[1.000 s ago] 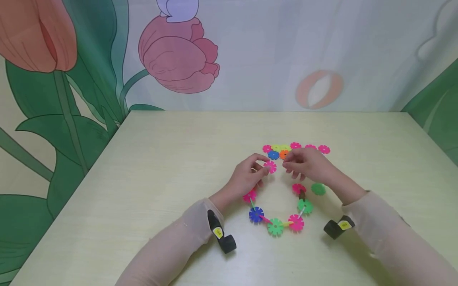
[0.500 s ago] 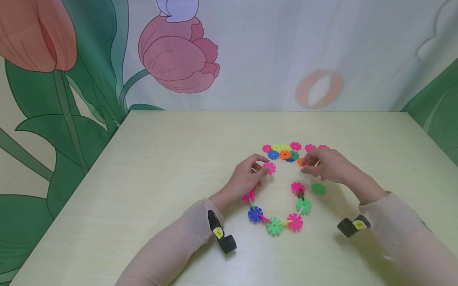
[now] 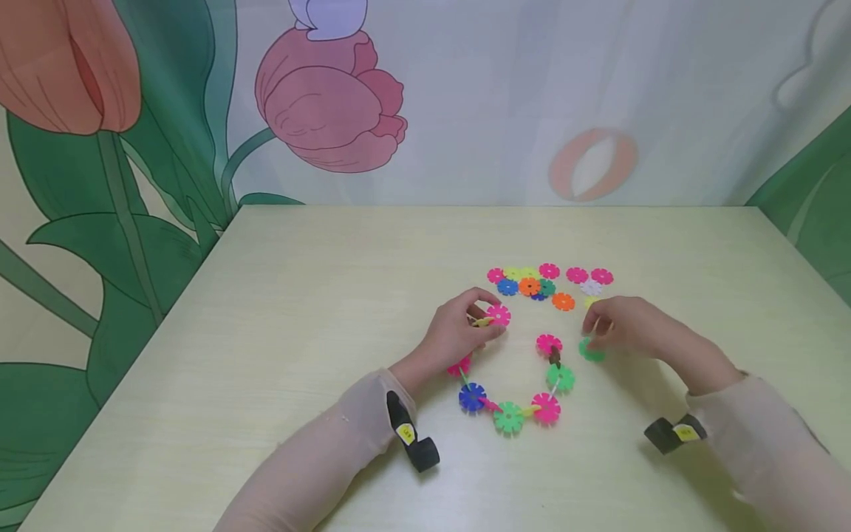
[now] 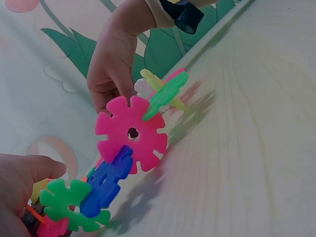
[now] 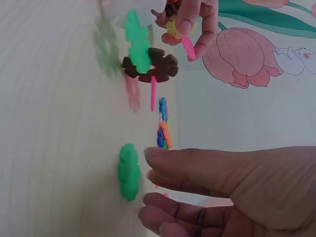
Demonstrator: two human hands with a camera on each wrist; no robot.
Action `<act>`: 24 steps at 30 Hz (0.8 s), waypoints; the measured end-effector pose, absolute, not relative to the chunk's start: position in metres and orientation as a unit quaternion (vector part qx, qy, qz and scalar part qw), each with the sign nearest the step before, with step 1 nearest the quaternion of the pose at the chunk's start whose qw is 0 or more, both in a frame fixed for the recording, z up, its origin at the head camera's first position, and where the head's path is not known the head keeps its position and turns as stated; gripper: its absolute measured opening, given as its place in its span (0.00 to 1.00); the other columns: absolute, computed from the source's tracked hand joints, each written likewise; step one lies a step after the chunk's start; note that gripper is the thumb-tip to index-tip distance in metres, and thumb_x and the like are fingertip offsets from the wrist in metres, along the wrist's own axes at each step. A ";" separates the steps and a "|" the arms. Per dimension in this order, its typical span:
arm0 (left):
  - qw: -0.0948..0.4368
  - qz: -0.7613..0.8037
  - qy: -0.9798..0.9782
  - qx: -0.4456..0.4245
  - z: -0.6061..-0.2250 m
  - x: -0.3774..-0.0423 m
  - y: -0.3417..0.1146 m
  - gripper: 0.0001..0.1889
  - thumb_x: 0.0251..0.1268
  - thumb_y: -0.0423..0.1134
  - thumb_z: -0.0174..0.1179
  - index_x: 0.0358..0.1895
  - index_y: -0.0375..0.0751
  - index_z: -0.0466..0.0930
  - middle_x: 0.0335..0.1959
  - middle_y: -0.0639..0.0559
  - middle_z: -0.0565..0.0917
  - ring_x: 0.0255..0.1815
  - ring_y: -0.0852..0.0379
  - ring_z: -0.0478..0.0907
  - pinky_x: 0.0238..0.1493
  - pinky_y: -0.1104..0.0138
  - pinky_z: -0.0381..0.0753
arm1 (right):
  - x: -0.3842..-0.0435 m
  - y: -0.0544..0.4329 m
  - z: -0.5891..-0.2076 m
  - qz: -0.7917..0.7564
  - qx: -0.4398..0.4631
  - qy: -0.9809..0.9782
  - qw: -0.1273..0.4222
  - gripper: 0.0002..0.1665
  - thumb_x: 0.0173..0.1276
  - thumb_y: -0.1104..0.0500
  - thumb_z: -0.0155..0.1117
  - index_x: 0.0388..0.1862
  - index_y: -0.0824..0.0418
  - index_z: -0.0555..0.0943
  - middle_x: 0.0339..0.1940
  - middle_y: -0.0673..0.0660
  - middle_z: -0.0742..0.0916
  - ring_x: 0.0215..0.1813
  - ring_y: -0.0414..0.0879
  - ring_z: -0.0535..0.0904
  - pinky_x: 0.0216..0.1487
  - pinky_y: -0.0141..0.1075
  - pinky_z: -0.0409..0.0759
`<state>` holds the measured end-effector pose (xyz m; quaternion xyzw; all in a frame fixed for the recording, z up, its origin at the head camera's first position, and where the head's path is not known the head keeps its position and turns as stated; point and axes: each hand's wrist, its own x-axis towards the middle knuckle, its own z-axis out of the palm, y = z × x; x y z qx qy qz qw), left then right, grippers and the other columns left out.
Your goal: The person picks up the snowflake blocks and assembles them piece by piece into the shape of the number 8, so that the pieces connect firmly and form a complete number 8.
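My left hand (image 3: 459,323) grips one end of a chain of linked plastic snowflake discs, and a pink disc (image 3: 499,315) shows at its fingertips. From there the chain curves towards me through a blue disc (image 3: 472,397) and a green disc (image 3: 508,417), then back up to another pink disc (image 3: 548,345). Beside a loose green disc (image 3: 592,350) my right hand (image 3: 628,324) reaches down from the right. In the right wrist view, its thumb and fingers stand apart, with the loose green disc (image 5: 129,173) just beyond the tips and nothing held.
Several loose discs lie farther back on the pale table (image 3: 332,258), among them an orange disc (image 3: 563,301), a white disc (image 3: 591,287) and a pink disc (image 3: 602,276). A printed curtain (image 3: 465,111) hangs behind the table's far edge.
My right hand has moved right and towards me, from near the left hand to the loose green disc. The left hand stays put with the chain, which has shifted slightly left.
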<state>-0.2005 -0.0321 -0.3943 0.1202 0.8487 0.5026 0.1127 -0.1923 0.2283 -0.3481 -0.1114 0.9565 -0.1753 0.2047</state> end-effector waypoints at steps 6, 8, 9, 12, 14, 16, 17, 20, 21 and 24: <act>0.113 0.489 0.857 0.113 -0.395 -0.201 -0.032 0.19 0.59 0.42 0.68 0.53 0.54 0.76 0.43 0.50 0.81 0.33 0.59 0.80 0.32 0.71 0.80 | -0.188 0.227 -0.357 -0.170 -0.117 0.959 0.195 0.15 0.55 0.59 0.74 0.38 0.62 0.79 0.36 0.59 0.83 0.39 0.51 0.76 0.40 0.40 0.79; 0.114 0.484 0.861 0.110 -0.395 -0.201 -0.032 0.19 0.58 0.42 0.68 0.53 0.54 0.76 0.43 0.51 0.81 0.37 0.59 0.79 0.33 0.71 0.80 | -0.187 0.227 -0.359 -0.169 -0.114 0.960 0.190 0.16 0.55 0.59 0.74 0.38 0.62 0.78 0.35 0.59 0.82 0.38 0.50 0.76 0.39 0.40 0.79; 0.115 0.482 0.862 0.108 -0.395 -0.201 -0.032 0.19 0.58 0.42 0.68 0.52 0.55 0.76 0.43 0.51 0.81 0.38 0.58 0.78 0.34 0.71 0.80 | -0.187 0.227 -0.360 -0.169 -0.112 0.961 0.188 0.16 0.54 0.59 0.75 0.38 0.62 0.78 0.34 0.58 0.82 0.38 0.50 0.75 0.39 0.40 0.78; 0.118 0.477 0.865 0.106 -0.395 -0.201 -0.032 0.20 0.57 0.42 0.69 0.52 0.55 0.76 0.43 0.52 0.81 0.40 0.58 0.78 0.35 0.71 0.79 | -0.186 0.228 -0.362 -0.174 -0.106 0.962 0.184 0.18 0.54 0.59 0.75 0.38 0.63 0.76 0.33 0.58 0.81 0.36 0.49 0.74 0.37 0.38 0.77; 0.119 0.474 0.866 0.107 -0.395 -0.201 -0.032 0.20 0.57 0.42 0.69 0.52 0.55 0.76 0.44 0.51 0.81 0.39 0.57 0.78 0.34 0.71 0.79 | -0.185 0.228 -0.363 -0.183 -0.100 0.960 0.186 0.18 0.55 0.59 0.74 0.38 0.63 0.75 0.32 0.57 0.81 0.35 0.48 0.74 0.35 0.36 0.76; 0.119 0.472 0.867 0.108 -0.394 -0.200 -0.031 0.20 0.57 0.42 0.69 0.52 0.55 0.76 0.44 0.51 0.81 0.38 0.57 0.78 0.34 0.71 0.79 | -0.185 0.228 -0.362 -0.194 -0.096 0.958 0.190 0.17 0.56 0.60 0.73 0.38 0.63 0.74 0.31 0.57 0.80 0.31 0.47 0.74 0.33 0.35 0.75; 0.119 0.470 0.868 0.108 -0.394 -0.200 -0.031 0.19 0.57 0.42 0.69 0.52 0.55 0.76 0.45 0.51 0.81 0.38 0.58 0.78 0.34 0.71 0.80 | -0.186 0.228 -0.361 -0.200 -0.095 0.956 0.192 0.16 0.58 0.61 0.72 0.38 0.63 0.74 0.30 0.56 0.80 0.29 0.46 0.74 0.32 0.34 0.75; 0.119 0.464 0.871 0.104 -0.393 -0.199 -0.030 0.19 0.58 0.43 0.69 0.53 0.55 0.77 0.46 0.51 0.82 0.40 0.57 0.78 0.35 0.71 0.80 | -0.186 0.227 -0.357 -0.213 -0.104 0.954 0.184 0.10 0.61 0.62 0.68 0.37 0.63 0.76 0.26 0.54 0.80 0.27 0.44 0.73 0.32 0.33 0.74; 0.119 0.461 0.873 0.102 -0.393 -0.199 -0.030 0.19 0.58 0.43 0.69 0.53 0.55 0.77 0.46 0.51 0.82 0.40 0.58 0.78 0.35 0.71 0.80 | -0.186 0.226 -0.355 -0.216 -0.109 0.954 0.176 0.08 0.61 0.63 0.67 0.36 0.63 0.77 0.25 0.53 0.81 0.26 0.43 0.74 0.32 0.33 0.75; 0.118 0.455 0.877 0.101 -0.393 -0.198 -0.030 0.20 0.58 0.44 0.68 0.54 0.55 0.77 0.46 0.51 0.82 0.41 0.58 0.78 0.36 0.71 0.80 | -0.186 0.224 -0.351 -0.224 -0.121 0.955 0.153 0.05 0.62 0.63 0.67 0.34 0.63 0.78 0.22 0.52 0.81 0.27 0.43 0.74 0.32 0.34 0.75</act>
